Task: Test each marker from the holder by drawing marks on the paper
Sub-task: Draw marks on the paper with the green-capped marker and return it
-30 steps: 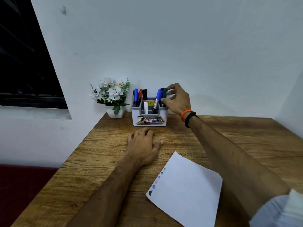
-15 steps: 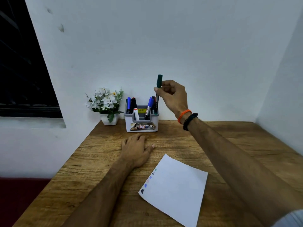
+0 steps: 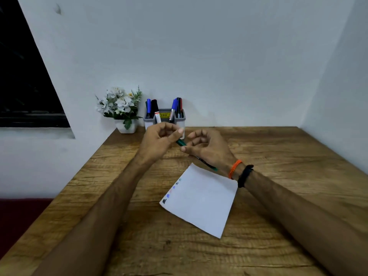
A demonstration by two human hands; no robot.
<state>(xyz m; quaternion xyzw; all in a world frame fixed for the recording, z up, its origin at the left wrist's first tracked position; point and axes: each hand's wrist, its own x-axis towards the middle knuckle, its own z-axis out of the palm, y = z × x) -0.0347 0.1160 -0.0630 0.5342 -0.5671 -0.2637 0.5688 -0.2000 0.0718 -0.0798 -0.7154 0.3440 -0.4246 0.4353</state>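
Both hands meet mid-air above the worktop (image 3: 278,152), just in front of the holder (image 3: 180,118). Left hand (image 3: 159,142) has fingers curled, pinching the cap end of the green marker (image 3: 181,142). Right hand (image 3: 209,148) grips the marker barrel, fingers curled round it; the barrel runs under the palm toward 4 o'clock, its tip end showing over the paper's far corner. Paper (image 3: 201,200) lies flat at 6 o'clock from the hands, with a row of small coloured marks along its left edge. Holder stands at 12 o'clock by the wall, blue, black and red markers (image 3: 175,107) upright inside. Flower pot (image 3: 121,108) just beside the holder at 9 o'clock. Orange and black bands (image 3: 240,173) on the right wrist.
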